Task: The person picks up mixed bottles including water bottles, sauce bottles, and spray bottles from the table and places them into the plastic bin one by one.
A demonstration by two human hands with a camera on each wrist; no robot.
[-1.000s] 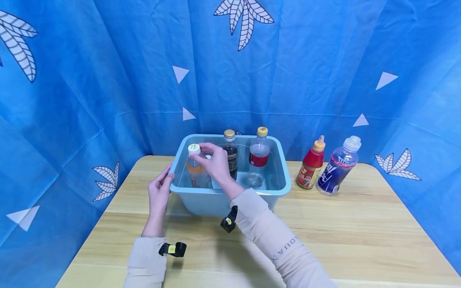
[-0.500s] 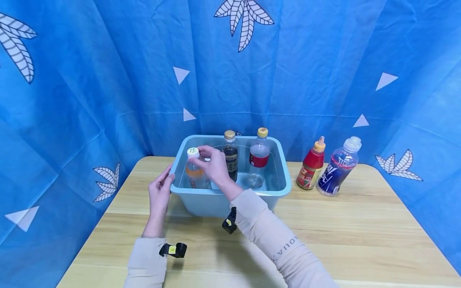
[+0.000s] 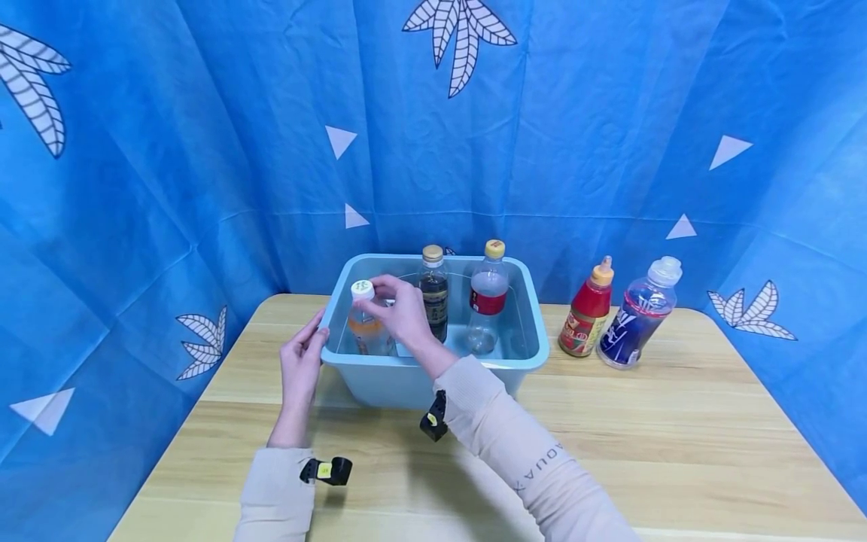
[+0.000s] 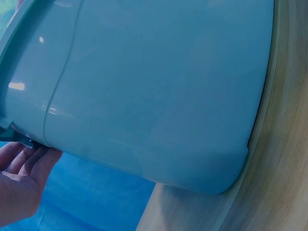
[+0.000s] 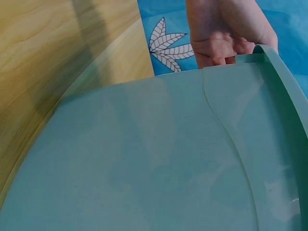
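In the head view, my right hand (image 3: 404, 314) pinches a clear bottle (image 3: 369, 335) with a white cap and an orange band, just below the cap. The bottle stands nearly upright inside the light blue plastic tub (image 3: 433, 380), by its left wall. My left hand (image 3: 300, 369) grips the tub's left rim near the front corner. The left wrist view shows the fingers (image 4: 45, 163) of that hand tucked up under the rim. Seen from the right wrist, the same left hand (image 5: 231, 29) holds the tub's corner; the right hand is out of that view.
Also in the tub are a dark sauce bottle (image 3: 433, 297) and a clear bottle (image 3: 489, 290) with a yellow cap and red label. Right of it, a red squeeze bottle (image 3: 585, 312) and a blue-labelled bottle (image 3: 633, 324) stand on the wooden table (image 3: 643, 436). A blue curtain (image 3: 582, 113) hangs behind.
The white-capped bottle has sunk slightly lower in the tub, with my right hand still pinching it. My left hand stays on the rim.
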